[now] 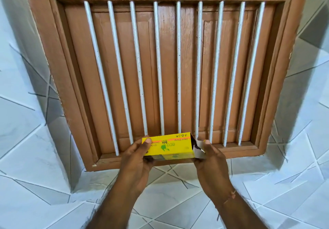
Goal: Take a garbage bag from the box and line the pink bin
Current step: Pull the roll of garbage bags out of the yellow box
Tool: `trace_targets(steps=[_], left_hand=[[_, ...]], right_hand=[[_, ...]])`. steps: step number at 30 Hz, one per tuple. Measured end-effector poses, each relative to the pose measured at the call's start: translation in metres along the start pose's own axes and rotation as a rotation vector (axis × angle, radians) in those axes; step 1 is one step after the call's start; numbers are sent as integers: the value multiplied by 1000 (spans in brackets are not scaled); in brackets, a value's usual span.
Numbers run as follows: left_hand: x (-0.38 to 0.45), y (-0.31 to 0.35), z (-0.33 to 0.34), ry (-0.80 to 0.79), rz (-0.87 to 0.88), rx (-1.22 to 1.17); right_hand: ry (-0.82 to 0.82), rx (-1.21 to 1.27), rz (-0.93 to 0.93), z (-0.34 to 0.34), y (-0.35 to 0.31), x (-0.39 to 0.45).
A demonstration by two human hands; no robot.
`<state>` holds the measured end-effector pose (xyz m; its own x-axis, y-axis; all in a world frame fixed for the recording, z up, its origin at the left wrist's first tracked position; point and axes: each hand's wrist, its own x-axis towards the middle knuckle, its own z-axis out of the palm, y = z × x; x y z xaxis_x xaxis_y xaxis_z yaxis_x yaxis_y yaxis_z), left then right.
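From the head camera, the person is holding a yellow garbage bag box (168,147) in both hands, level and crosswise, in front of a brown wooden shuttered window (165,64) fitted with white vertical bars (159,68). The left hand (138,154) is wrapping around the box's left end, thumb lying on the top face and fingers curled underneath. The right hand (209,154) is working at the right end, where the white end flap (199,149) is standing open; its thumb is resting just beside the flap and its fingers are closing under the flap's lower edge. Something dark is showing inside the open end, probably the rolled bags, though it is too small to be sure.

The task is looking barely begun: the box is in hand and opened, but no bag is out yet. Pulling one free, unfolding it and fitting it into the pink bin all remain. The pink bin itself is not appearing anywhere in this view; only pale patterned wall tiles (178,202) are surrounding the window.
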<state>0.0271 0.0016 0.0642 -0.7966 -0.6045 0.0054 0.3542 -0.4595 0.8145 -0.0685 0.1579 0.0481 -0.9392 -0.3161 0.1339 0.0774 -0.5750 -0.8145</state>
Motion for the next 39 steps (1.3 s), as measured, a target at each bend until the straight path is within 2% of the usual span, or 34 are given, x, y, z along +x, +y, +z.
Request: trace_targets(steps=[1,3,6,9,13,17,21,24,27,29,31,33,35,37,39], left_hand=[[-3,4,2,3,-5,-6],[-9,11,9,30,50,95],[-17,22,27,82,304,495],[-26,30,49,-18,522,861],[-32,35,76,-210,725,1226],[-32,40,93,-296,798,1352],[-27,55,102,-277,824,1338],[-14,75,84,-135,789,1216],[5,78,30,114,656,963],[20,55,-16,281,437,730],[35,18,-51,334,111,416],[47,-19,-75,389,-90,295],[55,-48,-88,448,-103,353],[56,-62,-89,523,-1,546],[55,-63,-83,514,107,807]], right_hand=[[25,113,79,-2,-2,3],[50,189,224,-6,-2,8],[141,54,414,-12,14,9],[214,125,555,-17,33,5],[149,386,698,-14,39,-2],[58,612,766,-15,40,-4],[65,619,755,-19,45,-3],[154,560,685,-33,45,2],[224,451,592,-59,34,12],[261,375,526,-78,26,21],[250,320,460,-91,19,28],[208,239,410,-95,15,32],[158,134,358,-93,13,34],[109,60,324,-88,15,34],[89,28,310,-82,17,32]])
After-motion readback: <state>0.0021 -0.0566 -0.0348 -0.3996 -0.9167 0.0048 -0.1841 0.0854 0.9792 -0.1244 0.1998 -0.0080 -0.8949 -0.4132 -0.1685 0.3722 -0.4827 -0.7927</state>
